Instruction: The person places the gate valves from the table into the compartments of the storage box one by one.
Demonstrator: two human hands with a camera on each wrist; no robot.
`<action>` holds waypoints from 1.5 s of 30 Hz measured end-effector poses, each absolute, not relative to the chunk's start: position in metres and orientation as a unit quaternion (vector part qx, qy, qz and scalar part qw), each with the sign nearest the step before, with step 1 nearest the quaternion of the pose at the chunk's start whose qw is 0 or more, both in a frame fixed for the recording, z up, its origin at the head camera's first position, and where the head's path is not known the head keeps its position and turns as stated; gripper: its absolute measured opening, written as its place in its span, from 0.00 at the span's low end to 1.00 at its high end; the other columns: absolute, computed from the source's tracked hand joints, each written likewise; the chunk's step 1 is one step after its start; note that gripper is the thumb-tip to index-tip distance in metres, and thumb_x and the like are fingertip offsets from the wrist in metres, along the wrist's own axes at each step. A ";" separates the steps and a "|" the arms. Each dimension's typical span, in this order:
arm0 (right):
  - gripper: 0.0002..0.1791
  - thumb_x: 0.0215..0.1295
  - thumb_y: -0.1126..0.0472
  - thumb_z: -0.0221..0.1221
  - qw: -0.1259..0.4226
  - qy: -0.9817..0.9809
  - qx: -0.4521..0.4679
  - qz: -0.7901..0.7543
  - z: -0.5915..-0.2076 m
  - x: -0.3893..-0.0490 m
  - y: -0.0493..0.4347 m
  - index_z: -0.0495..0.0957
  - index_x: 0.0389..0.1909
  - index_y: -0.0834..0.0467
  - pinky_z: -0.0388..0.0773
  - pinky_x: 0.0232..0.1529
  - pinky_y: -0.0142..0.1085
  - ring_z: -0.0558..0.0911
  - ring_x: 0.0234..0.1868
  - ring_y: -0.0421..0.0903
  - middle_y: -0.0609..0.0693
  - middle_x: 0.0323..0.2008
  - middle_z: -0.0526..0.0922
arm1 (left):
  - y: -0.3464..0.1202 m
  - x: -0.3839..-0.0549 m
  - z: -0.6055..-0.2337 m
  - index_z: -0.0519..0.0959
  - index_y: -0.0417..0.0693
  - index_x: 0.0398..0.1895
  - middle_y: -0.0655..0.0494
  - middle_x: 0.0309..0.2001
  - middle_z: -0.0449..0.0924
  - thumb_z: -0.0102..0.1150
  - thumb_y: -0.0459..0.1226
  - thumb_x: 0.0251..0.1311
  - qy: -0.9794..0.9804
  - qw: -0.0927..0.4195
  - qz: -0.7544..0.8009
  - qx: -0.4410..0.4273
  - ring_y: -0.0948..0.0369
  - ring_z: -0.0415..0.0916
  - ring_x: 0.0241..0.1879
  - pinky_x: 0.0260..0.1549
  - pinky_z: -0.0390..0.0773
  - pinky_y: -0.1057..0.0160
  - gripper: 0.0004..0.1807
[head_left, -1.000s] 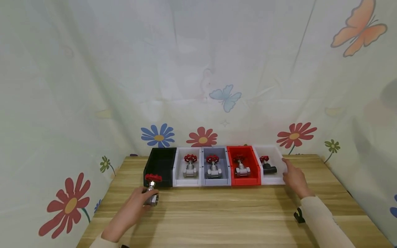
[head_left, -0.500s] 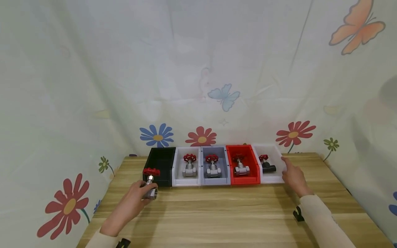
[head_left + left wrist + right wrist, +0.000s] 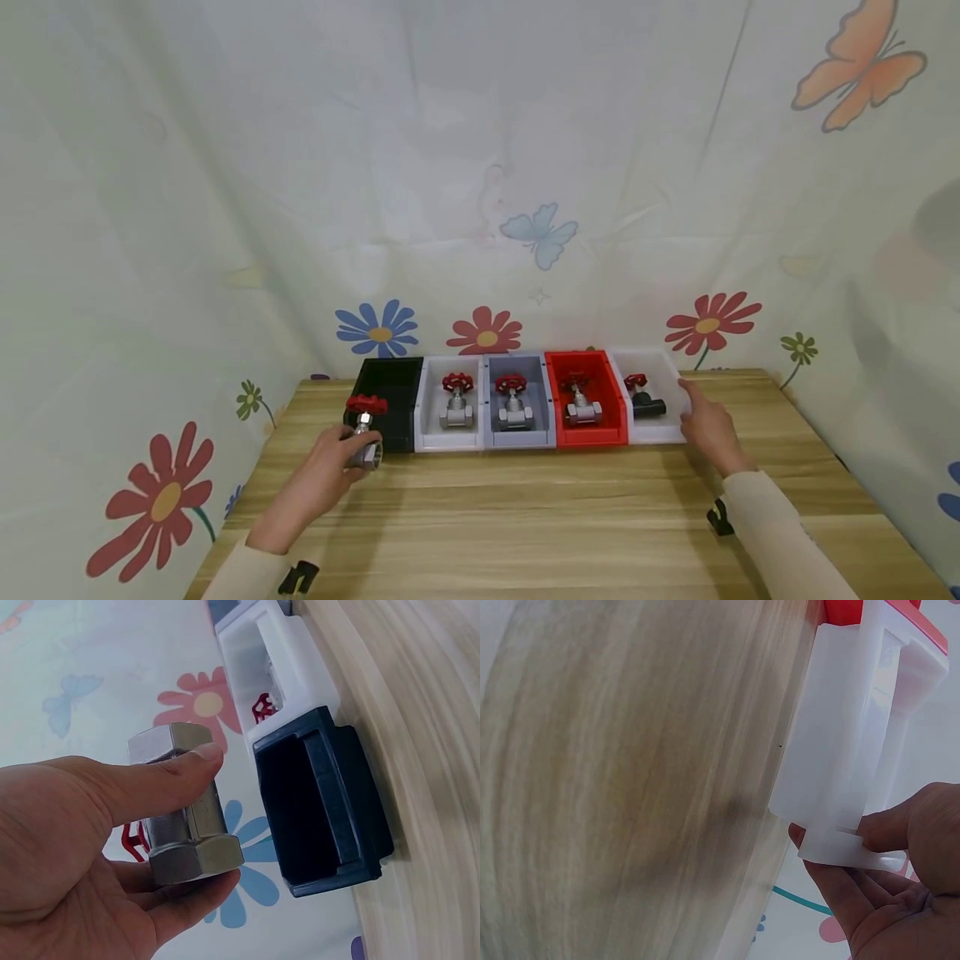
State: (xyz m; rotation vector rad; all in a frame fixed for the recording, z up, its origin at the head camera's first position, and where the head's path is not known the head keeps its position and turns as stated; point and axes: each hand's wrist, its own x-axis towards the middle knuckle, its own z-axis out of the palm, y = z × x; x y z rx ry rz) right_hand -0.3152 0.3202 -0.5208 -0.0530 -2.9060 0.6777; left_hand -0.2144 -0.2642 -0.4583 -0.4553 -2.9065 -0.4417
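Note:
My left hand [image 3: 318,475] grips a gate valve [image 3: 191,817] by its metal body, thumb on one side and fingers on the other. Its red handwheel points up, just over the front of the black bin [image 3: 393,382]. That bin shows no valve inside in the left wrist view. At the row's other end my right hand [image 3: 712,432] pinches the side wall of the right white bin [image 3: 836,727], thumb inside and fingers outside. A dark valve with a red handwheel [image 3: 648,405] lies in this bin.
Between the end bins stand a white bin [image 3: 450,443], a grey bin [image 3: 519,440] and a red bin [image 3: 592,438], each with a metal valve inside. The row sits on a wooden table [image 3: 525,525], close to a patterned curtain [image 3: 450,167] behind.
My left hand has raised the valve a little and moved it forward, toward the black bin. The right hand stays on the white bin's wall. The head view has shifted slightly.

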 end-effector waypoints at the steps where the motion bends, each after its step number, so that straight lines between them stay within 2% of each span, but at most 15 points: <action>1: 0.33 0.64 0.72 0.54 0.079 -0.971 -0.019 0.226 -0.521 -0.315 0.320 0.57 0.70 0.66 0.73 0.31 0.47 0.74 0.28 0.54 0.75 0.43 0.79 | -0.264 -0.216 -0.458 0.80 0.52 0.57 0.40 0.49 0.75 0.71 0.30 0.50 -0.973 0.086 -0.147 -0.155 0.50 0.73 0.46 0.40 0.80 0.50 0.27; 9: 0.33 0.64 0.72 0.54 0.079 -0.971 -0.020 0.226 -0.520 -0.315 0.319 0.57 0.70 0.66 0.74 0.32 0.48 0.75 0.29 0.55 0.77 0.46 0.78 | -0.261 -0.223 -0.452 0.79 0.52 0.58 0.38 0.52 0.74 0.70 0.31 0.52 -0.976 0.084 -0.137 -0.145 0.48 0.74 0.48 0.42 0.81 0.48 0.27; 16: 0.32 0.63 0.72 0.54 0.093 -0.971 -0.009 0.222 -0.518 -0.313 0.318 0.59 0.69 0.67 0.75 0.33 0.51 0.77 0.29 0.57 0.77 0.44 0.79 | -0.259 -0.226 -0.446 0.78 0.53 0.60 0.37 0.55 0.73 0.68 0.32 0.55 -0.978 0.068 -0.144 -0.136 0.47 0.73 0.51 0.45 0.80 0.46 0.27; 22: 0.33 0.63 0.72 0.54 0.088 -0.972 -0.012 0.218 -0.520 -0.314 0.319 0.58 0.69 0.67 0.74 0.31 0.49 0.75 0.27 0.55 0.75 0.40 0.80 | -0.259 -0.232 -0.445 0.78 0.52 0.60 0.38 0.53 0.74 0.69 0.33 0.55 -0.974 0.080 -0.150 -0.152 0.49 0.73 0.48 0.41 0.80 0.49 0.27; 27: 0.33 0.63 0.72 0.54 0.088 -0.972 -0.012 0.219 -0.521 -0.315 0.319 0.58 0.69 0.67 0.74 0.32 0.50 0.75 0.28 0.56 0.76 0.42 0.79 | -0.261 -0.239 -0.446 0.78 0.50 0.60 0.38 0.52 0.75 0.69 0.33 0.55 -0.971 0.091 -0.151 -0.159 0.49 0.73 0.47 0.43 0.80 0.47 0.26; 30: 0.32 0.62 0.72 0.55 0.096 -0.971 -0.003 0.217 -0.521 -0.315 0.320 0.59 0.69 0.66 0.73 0.29 0.49 0.75 0.25 0.55 0.74 0.37 0.81 | -0.261 -0.244 -0.448 0.78 0.50 0.60 0.39 0.51 0.75 0.69 0.33 0.54 -0.972 0.092 -0.148 -0.158 0.49 0.74 0.47 0.43 0.80 0.47 0.27; 33: 0.32 0.62 0.71 0.55 0.104 -0.971 0.007 0.216 -0.521 -0.315 0.322 0.60 0.68 0.66 0.70 0.25 0.46 0.72 0.21 0.53 0.68 0.26 0.81 | -0.261 -0.250 -0.449 0.78 0.51 0.60 0.39 0.51 0.75 0.69 0.33 0.55 -0.973 0.087 -0.147 -0.154 0.50 0.73 0.46 0.43 0.79 0.47 0.27; 35: 0.32 0.61 0.71 0.55 0.108 -0.970 0.010 0.216 -0.521 -0.315 0.323 0.60 0.68 0.66 0.69 0.24 0.45 0.71 0.20 0.52 0.66 0.23 0.80 | -0.261 -0.254 -0.450 0.78 0.51 0.60 0.39 0.51 0.75 0.69 0.33 0.55 -0.974 0.083 -0.149 -0.152 0.50 0.73 0.47 0.44 0.79 0.47 0.27; 42: 0.32 0.62 0.71 0.55 0.104 -0.971 0.005 0.215 -0.521 -0.315 0.322 0.60 0.68 0.66 0.72 0.27 0.48 0.74 0.23 0.54 0.71 0.30 0.81 | -0.261 -0.263 -0.454 0.78 0.52 0.60 0.40 0.50 0.75 0.69 0.33 0.56 -0.972 0.087 -0.154 -0.154 0.50 0.73 0.46 0.45 0.79 0.47 0.26; 45: 0.32 0.62 0.71 0.55 0.100 -0.971 0.005 0.216 -0.521 -0.314 0.321 0.60 0.68 0.66 0.72 0.27 0.48 0.74 0.23 0.54 0.70 0.30 0.81 | -0.263 -0.267 -0.458 0.78 0.50 0.60 0.39 0.50 0.75 0.69 0.32 0.55 -0.970 0.096 -0.158 -0.158 0.49 0.73 0.46 0.44 0.79 0.46 0.27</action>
